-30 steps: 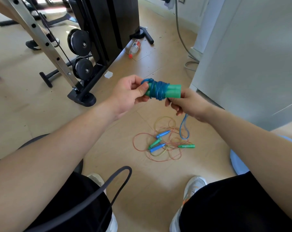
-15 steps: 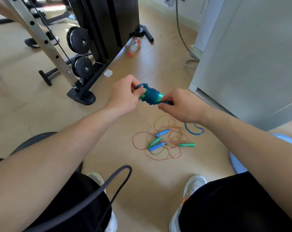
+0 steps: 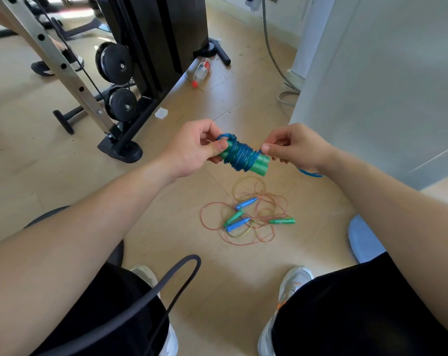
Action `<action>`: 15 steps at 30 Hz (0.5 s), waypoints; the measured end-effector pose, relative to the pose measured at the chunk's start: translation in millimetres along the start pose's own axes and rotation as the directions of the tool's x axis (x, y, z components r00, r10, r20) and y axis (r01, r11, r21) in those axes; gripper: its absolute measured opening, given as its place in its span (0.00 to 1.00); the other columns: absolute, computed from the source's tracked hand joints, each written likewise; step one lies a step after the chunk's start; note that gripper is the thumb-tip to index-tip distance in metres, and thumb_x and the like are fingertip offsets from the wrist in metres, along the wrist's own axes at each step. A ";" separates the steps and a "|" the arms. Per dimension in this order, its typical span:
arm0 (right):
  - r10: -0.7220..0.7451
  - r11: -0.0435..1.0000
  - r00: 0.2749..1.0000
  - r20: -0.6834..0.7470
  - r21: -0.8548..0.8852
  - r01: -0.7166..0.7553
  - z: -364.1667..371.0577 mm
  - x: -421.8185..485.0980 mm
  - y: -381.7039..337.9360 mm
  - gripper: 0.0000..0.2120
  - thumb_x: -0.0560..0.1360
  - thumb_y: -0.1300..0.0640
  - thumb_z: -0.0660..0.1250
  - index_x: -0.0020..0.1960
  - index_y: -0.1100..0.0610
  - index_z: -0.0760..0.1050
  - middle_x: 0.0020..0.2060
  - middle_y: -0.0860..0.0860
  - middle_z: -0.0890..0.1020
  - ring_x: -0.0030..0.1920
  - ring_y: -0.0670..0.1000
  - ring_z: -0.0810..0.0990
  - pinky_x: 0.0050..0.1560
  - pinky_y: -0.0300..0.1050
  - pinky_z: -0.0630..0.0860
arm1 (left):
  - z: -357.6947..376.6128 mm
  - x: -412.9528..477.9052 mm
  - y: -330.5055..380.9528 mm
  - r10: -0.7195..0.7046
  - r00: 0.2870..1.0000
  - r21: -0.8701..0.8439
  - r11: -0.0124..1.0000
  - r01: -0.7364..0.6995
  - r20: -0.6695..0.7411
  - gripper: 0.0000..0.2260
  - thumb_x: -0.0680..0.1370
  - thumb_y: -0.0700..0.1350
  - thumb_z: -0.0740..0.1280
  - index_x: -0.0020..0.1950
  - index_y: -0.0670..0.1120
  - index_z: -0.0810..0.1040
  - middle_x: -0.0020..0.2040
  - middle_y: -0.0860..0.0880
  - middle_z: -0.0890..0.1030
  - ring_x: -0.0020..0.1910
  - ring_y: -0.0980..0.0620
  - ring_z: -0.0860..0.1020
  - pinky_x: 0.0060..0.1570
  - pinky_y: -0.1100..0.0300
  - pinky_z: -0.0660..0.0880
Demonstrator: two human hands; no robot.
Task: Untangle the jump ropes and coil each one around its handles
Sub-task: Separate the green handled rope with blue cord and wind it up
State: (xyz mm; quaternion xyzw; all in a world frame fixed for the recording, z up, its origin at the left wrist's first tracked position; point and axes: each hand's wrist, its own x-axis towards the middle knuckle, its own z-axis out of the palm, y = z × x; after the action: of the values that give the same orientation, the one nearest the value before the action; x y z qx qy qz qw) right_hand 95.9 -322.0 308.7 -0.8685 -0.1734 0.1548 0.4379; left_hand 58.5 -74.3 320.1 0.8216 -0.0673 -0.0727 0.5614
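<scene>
My left hand (image 3: 192, 147) grips the tip end of two green handles (image 3: 258, 165) held side by side. A blue rope (image 3: 239, 155) is wound in many turns around their middle. My right hand (image 3: 294, 147) pinches the loose part of that blue rope just right of the coil, and a short blue tail (image 3: 310, 173) hangs below my right wrist. On the floor beneath lies a tangle of thin pink and yellow ropes (image 3: 246, 209) with two blue handles (image 3: 246, 203) and two green handles (image 3: 282, 221) among them.
A black weight machine (image 3: 140, 62) with a metal upright stands at the back left. A plastic bottle (image 3: 201, 70) lies behind it. A pale cabinet wall (image 3: 371, 73) rises on the right. A grey cable (image 3: 274, 60) runs along the floor. My shoes (image 3: 292, 281) flank the tangle.
My right hand has carried the blue rope around the handles and now sits to the right of the coil, above it. The loose blue tail has grown shorter.
</scene>
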 end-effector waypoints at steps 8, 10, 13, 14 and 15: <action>0.117 0.982 0.990 0.076 0.143 -0.127 1.6 -4.1 -10.2 0.15 0.77 0.53 0.70 0.32 0.51 0.79 0.25 0.48 0.75 0.31 0.52 0.71 0.33 0.42 0.70 | -0.4 -1.6 -5.1 -0.052 0.999 -0.099 0.994 0.051 -0.009 0.04 0.79 0.37 0.68 0.46 0.42 0.74 0.43 0.45 0.81 0.36 0.54 0.81 0.40 0.61 0.80; 0.157 0.976 0.977 0.143 0.130 -0.176 3.2 -4.6 -15.2 0.22 0.79 0.53 0.67 0.26 0.50 0.75 0.24 0.47 0.72 0.29 0.51 0.68 0.32 0.41 0.67 | 0.5 -2.9 -5.7 -0.064 0.998 -0.102 0.993 0.063 -0.004 0.04 0.80 0.37 0.67 0.47 0.42 0.73 0.45 0.45 0.81 0.39 0.53 0.81 0.40 0.58 0.81; 0.172 0.967 0.948 0.270 0.135 -0.214 9.2 -7.2 -20.5 0.24 0.81 0.55 0.61 0.26 0.50 0.71 0.24 0.44 0.66 0.28 0.49 0.61 0.34 0.44 0.63 | 5.0 -6.1 -7.4 -0.088 0.996 -0.088 0.992 0.088 0.013 0.04 0.81 0.38 0.66 0.48 0.44 0.73 0.50 0.46 0.80 0.42 0.52 0.82 0.39 0.55 0.83; 0.161 0.973 0.945 0.283 0.112 -0.200 11.1 -7.8 -21.2 0.23 0.82 0.56 0.60 0.28 0.51 0.71 0.24 0.43 0.65 0.29 0.48 0.61 0.34 0.44 0.63 | 6.8 -7.3 -7.7 -0.094 0.995 -0.074 0.993 0.095 0.014 0.04 0.81 0.38 0.66 0.48 0.45 0.73 0.52 0.46 0.80 0.44 0.52 0.82 0.39 0.55 0.83; 0.150 0.982 0.950 0.274 0.071 -0.176 12.5 -8.2 -21.8 0.21 0.82 0.57 0.60 0.30 0.51 0.72 0.25 0.44 0.64 0.29 0.48 0.61 0.34 0.44 0.64 | 8.4 -8.2 -7.8 -0.103 0.995 -0.061 0.993 0.103 0.012 0.05 0.81 0.38 0.65 0.48 0.46 0.73 0.54 0.45 0.79 0.47 0.51 0.81 0.40 0.54 0.83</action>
State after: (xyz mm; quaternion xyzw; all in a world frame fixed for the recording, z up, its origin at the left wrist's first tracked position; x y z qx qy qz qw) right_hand 79.7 -304.6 320.4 -0.8292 -0.1509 0.3143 0.4370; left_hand 49.0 -77.5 310.2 0.8058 -0.0250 -0.1071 0.5818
